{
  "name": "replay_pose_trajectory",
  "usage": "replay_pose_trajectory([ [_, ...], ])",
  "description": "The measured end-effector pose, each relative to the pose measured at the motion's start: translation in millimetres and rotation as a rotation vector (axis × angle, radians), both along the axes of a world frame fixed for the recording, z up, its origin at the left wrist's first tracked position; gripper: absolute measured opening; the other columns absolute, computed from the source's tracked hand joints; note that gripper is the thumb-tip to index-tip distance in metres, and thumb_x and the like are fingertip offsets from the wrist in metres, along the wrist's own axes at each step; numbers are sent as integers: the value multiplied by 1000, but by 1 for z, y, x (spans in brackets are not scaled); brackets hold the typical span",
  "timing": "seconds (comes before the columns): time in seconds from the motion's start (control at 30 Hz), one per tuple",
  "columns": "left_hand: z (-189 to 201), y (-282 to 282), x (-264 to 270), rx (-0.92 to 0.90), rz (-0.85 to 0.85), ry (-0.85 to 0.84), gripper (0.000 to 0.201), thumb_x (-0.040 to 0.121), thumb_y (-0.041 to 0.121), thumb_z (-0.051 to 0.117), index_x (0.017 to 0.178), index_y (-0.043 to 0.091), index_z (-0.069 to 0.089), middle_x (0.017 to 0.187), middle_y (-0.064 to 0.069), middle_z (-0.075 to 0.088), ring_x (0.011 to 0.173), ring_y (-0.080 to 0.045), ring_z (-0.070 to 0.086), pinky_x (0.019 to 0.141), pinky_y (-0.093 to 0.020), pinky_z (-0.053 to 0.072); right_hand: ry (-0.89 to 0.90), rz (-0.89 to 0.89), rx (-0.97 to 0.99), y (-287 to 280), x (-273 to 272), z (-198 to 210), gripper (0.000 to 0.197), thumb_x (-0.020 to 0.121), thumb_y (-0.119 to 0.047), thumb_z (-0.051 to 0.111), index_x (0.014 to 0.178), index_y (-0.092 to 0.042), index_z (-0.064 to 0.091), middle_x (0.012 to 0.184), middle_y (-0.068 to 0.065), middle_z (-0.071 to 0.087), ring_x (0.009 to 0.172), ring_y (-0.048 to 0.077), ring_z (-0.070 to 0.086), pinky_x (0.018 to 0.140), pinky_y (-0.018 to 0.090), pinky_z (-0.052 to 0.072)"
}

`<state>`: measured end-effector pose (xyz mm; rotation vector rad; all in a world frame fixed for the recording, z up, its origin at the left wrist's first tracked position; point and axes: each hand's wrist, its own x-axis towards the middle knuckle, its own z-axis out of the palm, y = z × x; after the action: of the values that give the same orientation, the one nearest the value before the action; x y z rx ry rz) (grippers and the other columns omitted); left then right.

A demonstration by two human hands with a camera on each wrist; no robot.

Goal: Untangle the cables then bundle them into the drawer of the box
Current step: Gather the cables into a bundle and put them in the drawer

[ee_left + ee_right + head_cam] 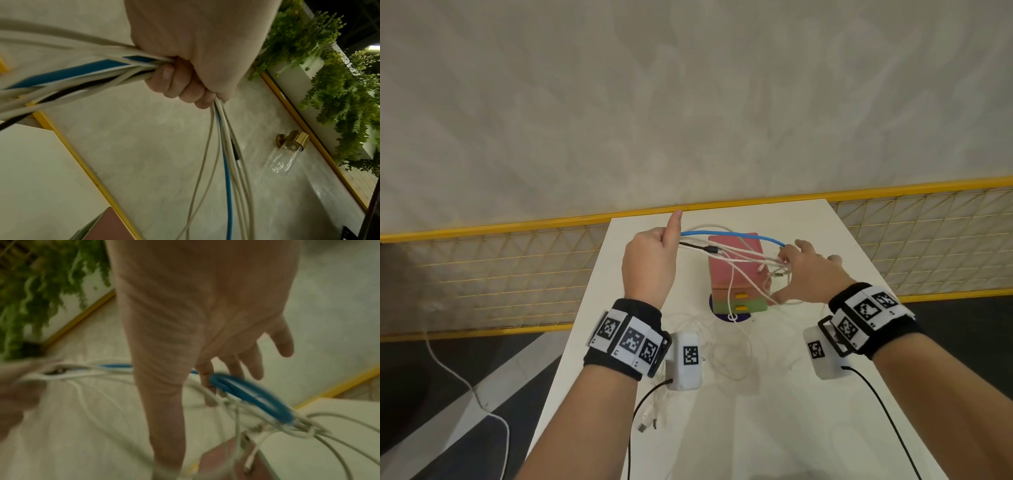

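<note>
From above, the left hand [650,263] fists the cables [736,255] over the box [738,270] on the worktop [825,342]; its drawers look shut. At the left wrist, that grip is clenched round the bundle. At the right wrist, blurred, the right hand [205,321] spreads, fingers [207,379] hooking the blue cable [251,395]; tugging could tighten the knot or topple the box.
</note>
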<state>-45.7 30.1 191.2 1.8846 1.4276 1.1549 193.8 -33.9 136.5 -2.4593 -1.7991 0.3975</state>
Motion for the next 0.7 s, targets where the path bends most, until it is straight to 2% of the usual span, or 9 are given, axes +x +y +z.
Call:
replay_pose_trajectory([
  [0.07,1,0,0,-16,-13,25,64,99,50,42,47,17,26,44,2,26,46,-18,27,50,-32,23,285,60,178,-4,-5,13,65,65,-48,76,118,-25,45,136,-3,36,118,18,47,109,48,27],
  [0.17,-1,-6,9,-23,-82,133,64,99,51,39,47,16,28,45,0,31,47,-20,33,50,-34,24,645,196,492,-6,-35,35,57,69,-39,76,116,-26,46,137,-5,39,120,9,46,104,32,37],
  [0.27,-7,-13,19,-55,-196,141,65,99,52,37,47,15,42,49,-3,49,52,-22,47,54,-37,36,528,426,372,7,-64,34,65,71,-57,68,124,-26,47,128,-6,53,121,10,50,104,34,41],
  [0.33,-10,-11,19,-92,-232,132,69,99,54,35,57,4,57,64,-15,64,66,-30,61,65,-43,46,507,425,314,12,-70,27,35,88,-40,57,113,-15,56,104,2,66,95,18,63,86,39,51],
  [0.37,-12,-9,17,-113,-243,131,69,99,54,34,58,3,56,68,-20,65,72,-33,63,68,-44,47,496,414,315,11,-70,27,25,94,-32,51,106,-10,58,93,6,67,84,22,63,77,38,51],
  [0.47,-16,-5,9,-86,-269,247,54,102,45,34,65,11,54,70,-13,59,75,-31,60,68,-40,44,378,449,320,8,-72,27,24,99,-26,44,95,-6,57,76,9,59,68,25,53,60,31,37],
  [0.57,-17,-13,13,149,-302,289,30,103,35,38,102,14,60,100,-1,56,93,-21,57,83,-38,46,323,468,307,12,-80,22,22,98,-22,45,97,-4,58,80,10,64,70,26,58,63,36,43],
  [0.63,-15,-24,21,133,-380,314,36,102,43,32,119,22,56,113,2,58,101,-18,57,88,-36,46,324,484,303,17,-85,18,15,93,-12,49,93,-3,61,80,12,66,70,27,61,62,40,47],
  [0.7,-17,-28,24,65,-383,427,47,100,53,22,119,25,56,107,-1,66,96,-22,62,82,-36,48,388,475,322,20,-86,20,12,88,-8,51,86,-6,63,78,12,66,70,26,62,64,46,51],
])
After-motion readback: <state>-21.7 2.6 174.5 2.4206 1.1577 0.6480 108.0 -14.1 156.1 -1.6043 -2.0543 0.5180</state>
